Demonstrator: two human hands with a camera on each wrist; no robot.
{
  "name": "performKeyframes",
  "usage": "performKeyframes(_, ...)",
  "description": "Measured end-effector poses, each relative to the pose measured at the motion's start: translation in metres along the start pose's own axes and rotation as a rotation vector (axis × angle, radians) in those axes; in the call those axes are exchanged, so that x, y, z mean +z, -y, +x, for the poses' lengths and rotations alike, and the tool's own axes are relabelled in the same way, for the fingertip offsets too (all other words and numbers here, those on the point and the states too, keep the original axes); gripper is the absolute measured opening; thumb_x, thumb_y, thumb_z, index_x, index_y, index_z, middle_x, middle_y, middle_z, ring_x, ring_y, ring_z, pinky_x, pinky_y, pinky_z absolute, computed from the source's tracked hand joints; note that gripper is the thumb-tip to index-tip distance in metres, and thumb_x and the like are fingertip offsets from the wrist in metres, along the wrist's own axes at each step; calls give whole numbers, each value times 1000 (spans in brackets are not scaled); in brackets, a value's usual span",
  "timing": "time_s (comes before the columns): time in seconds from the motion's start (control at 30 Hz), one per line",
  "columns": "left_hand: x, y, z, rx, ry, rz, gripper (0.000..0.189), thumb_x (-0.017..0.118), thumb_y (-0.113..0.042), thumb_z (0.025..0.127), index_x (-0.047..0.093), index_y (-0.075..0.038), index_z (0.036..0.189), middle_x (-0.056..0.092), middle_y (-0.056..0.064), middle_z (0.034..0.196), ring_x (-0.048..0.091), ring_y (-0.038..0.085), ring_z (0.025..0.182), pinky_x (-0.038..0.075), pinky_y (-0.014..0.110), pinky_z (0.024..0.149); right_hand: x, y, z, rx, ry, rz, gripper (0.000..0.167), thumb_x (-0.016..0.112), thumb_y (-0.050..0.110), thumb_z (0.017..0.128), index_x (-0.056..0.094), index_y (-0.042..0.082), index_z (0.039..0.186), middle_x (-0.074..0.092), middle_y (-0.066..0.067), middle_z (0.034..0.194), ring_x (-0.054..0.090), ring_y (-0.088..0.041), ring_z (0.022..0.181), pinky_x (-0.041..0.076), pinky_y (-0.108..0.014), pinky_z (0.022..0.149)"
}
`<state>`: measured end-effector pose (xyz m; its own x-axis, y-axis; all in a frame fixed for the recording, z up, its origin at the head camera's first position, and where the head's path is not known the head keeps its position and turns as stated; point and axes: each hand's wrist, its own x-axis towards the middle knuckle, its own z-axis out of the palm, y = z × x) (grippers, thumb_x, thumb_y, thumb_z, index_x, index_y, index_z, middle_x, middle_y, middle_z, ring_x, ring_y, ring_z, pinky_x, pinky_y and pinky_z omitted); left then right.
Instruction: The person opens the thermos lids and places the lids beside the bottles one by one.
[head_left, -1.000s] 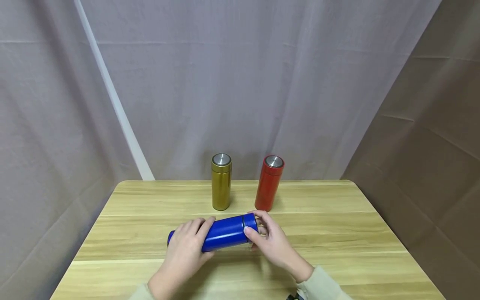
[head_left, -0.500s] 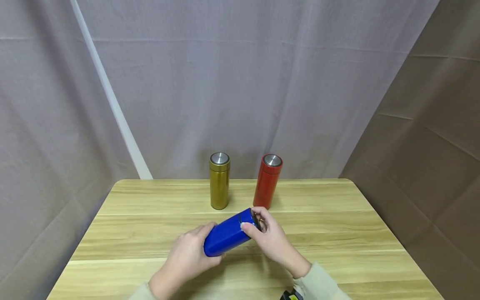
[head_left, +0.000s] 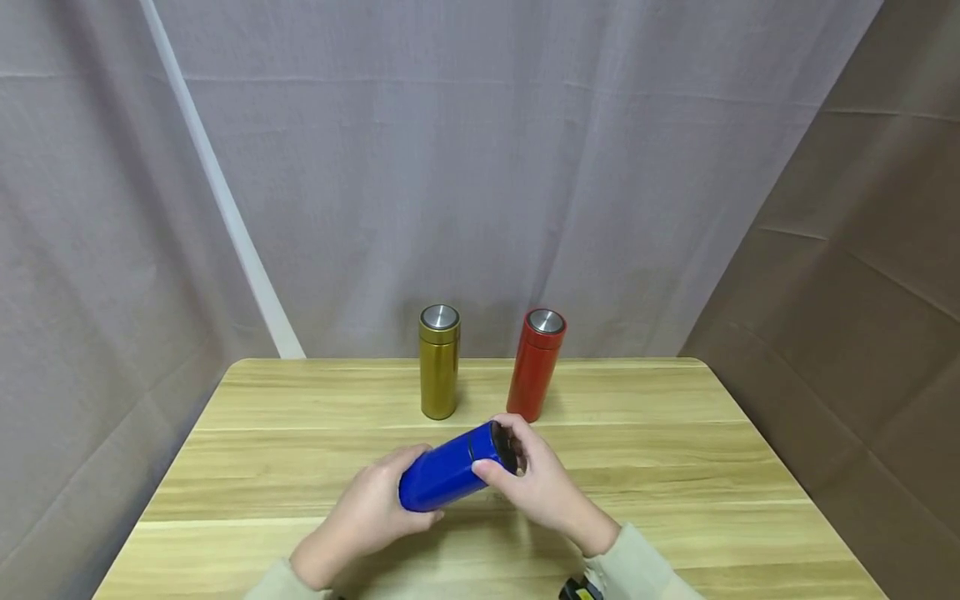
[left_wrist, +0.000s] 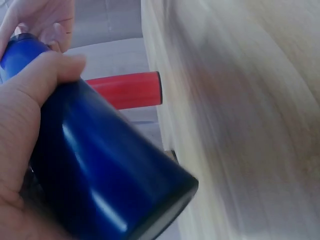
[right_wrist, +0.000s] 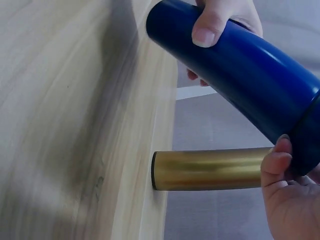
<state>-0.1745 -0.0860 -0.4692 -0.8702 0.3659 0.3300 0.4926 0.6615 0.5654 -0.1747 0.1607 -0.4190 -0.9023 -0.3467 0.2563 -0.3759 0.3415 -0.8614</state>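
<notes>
A shiny blue vacuum flask [head_left: 442,477] is held tilted above the table, lid end up and to the right. My left hand [head_left: 371,504] grips its body; in the left wrist view the thumb lies along the side and the dark-rimmed base [left_wrist: 162,215] points down. At the other end, my right hand [head_left: 543,483] holds the lid [head_left: 486,442] with the thumb on the near side and fingers over the top. A thin dark seam separates lid and body. The right wrist view shows curled right fingers [right_wrist: 280,162] at the lid; the lid's top is partly hidden.
Behind the hands, a gold flask [head_left: 438,375] and a red flask [head_left: 536,371] stand upright on the wooden table [head_left: 300,417], each with a silver-topped lid. Grey curtains [head_left: 450,167] hang behind the table, with a brown cloth [head_left: 847,333] at the right.
The blue flask has gone from nearly level to tilted, lid end higher, its base end now hidden by my left hand. My left hand has shifted its grip, and my right hand stays at the lid.
</notes>
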Motion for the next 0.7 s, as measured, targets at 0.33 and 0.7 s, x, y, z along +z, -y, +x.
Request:
performKeyframes(0.33, -1, 0, 0, 127, -249, 282, 79, 88, -29, 58, 57, -13, 129, 56, 8, 113, 53, 29, 103, 40, 48, 89, 3, -6, 5, 133, -61, 34, 49, 67, 31, 91, 46, 20, 134, 56, -10, 113, 61, -21, 86, 55, -32, 65)
performKeyframes(0.7, 0, -4, 4, 217, -365, 365, 81, 88, -23, 56, 55, -10, 129, 55, 8, 109, 50, 32, 96, 39, 48, 84, 1, 22, 6, 254, -99, 103, 38, 67, 23, 92, 54, 5, 123, 54, -14, 100, 60, -22, 71, 55, -31, 58)
